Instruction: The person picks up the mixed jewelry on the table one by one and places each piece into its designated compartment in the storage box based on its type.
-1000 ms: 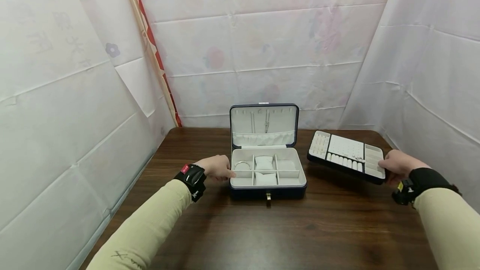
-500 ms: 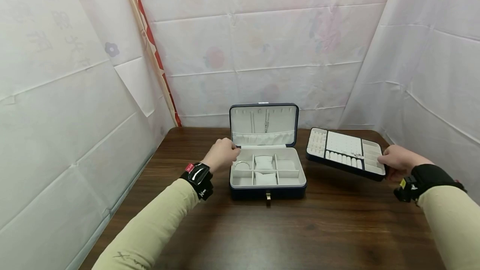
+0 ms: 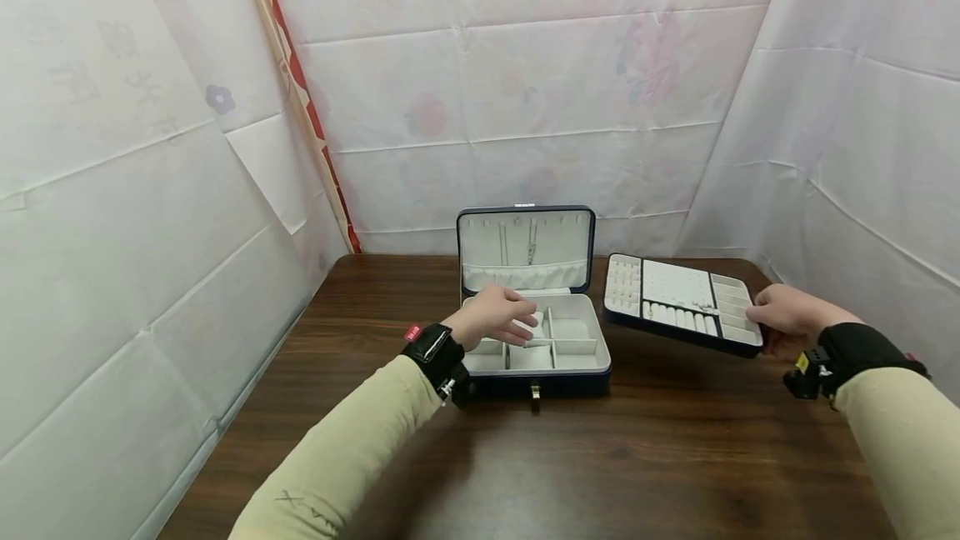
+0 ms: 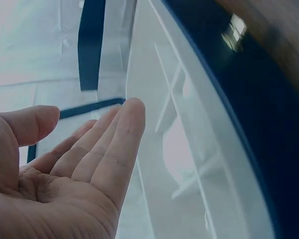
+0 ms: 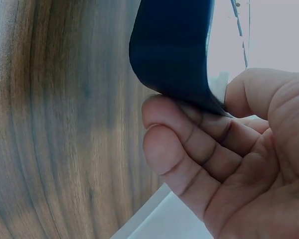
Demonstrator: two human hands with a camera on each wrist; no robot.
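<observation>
My left hand (image 3: pixel 491 319) hovers over the left part of a navy jewelry box (image 3: pixel 573 385), fingers extended and nothing in them. In the left wrist view the palm (image 4: pixel 65 191) faces up to the camera beside the white compartments. Two white cushions sit in the box's middle column; the back one is partly covered by my hand, and the bangle at the left is hidden. My right hand (image 3: pixel 793 319) pinches the right end of a jewelry tray (image 3: pixel 678 284), thumb inside the rim and fingers beneath. The tray is tilted, raised off the table, and holds ring rolls and small silver jewelry.
The box's lid (image 3: pixel 562 237) stands upright at the back, with thin necklaces (image 3: pixel 532 244) hanging inside. A brass clasp (image 3: pixel 535 392) hangs at the front. The brown wooden table (image 3: pixel 600 473) reaches white sheeting (image 3: pixel 397 182) at the back and sides.
My left hand has left the box's left edge, rising and moving right over the compartments as its fingers opened. My right hand has carried the tray slightly left, toward the box.
</observation>
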